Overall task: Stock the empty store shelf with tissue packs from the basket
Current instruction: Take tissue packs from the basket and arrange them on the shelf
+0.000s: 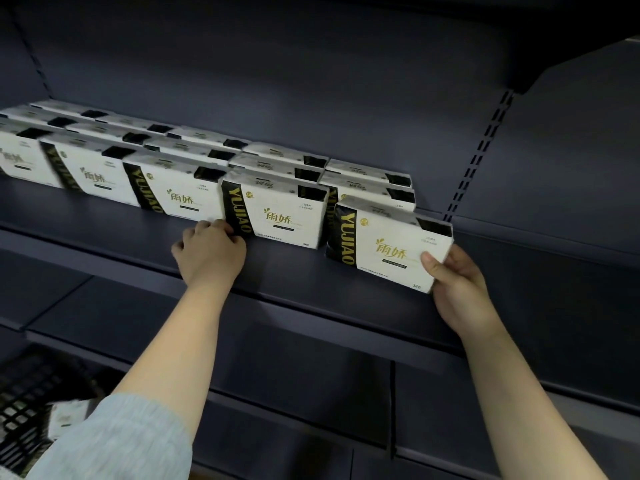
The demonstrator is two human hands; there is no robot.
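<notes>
**Both hands at the front row of tissue packs**

While the right hand (pixel 457 289) grips the lower right corner of the end tissue pack (pixel 388 244), thumb laid across the printed white face and fingers hidden behind it, the pack stands upright on the dark shelf (pixel 294 268), a little forward of its neighbours. It sits just right of the next pack (pixel 277 213), a narrow gap between the two.

Left hand (pixel 209 251): fingers curled, knuckles up, fingertips touching the black-banded lower left edge of that next pack. Cannot tell whether it pinches the edge or only presses against it.

Beyond and to the left of the left hand, the front row (pixel 114 174) runs on along the shelf, packs standing face-out, white with a black side band and gold lettering; the far-left ones are blurred. Behind the hands, two more rows (pixel 277 157) stand in the same order, only their tops showing.

Below the left forearm, at the lower left corner, a black mesh basket (pixel 31 389) shows, with what looks like a white pack (pixel 65 417) inside, partly covered by a pale blue sleeve (pixel 114 441). Under both arms lies a lower shelf (pixel 311 362).
</notes>
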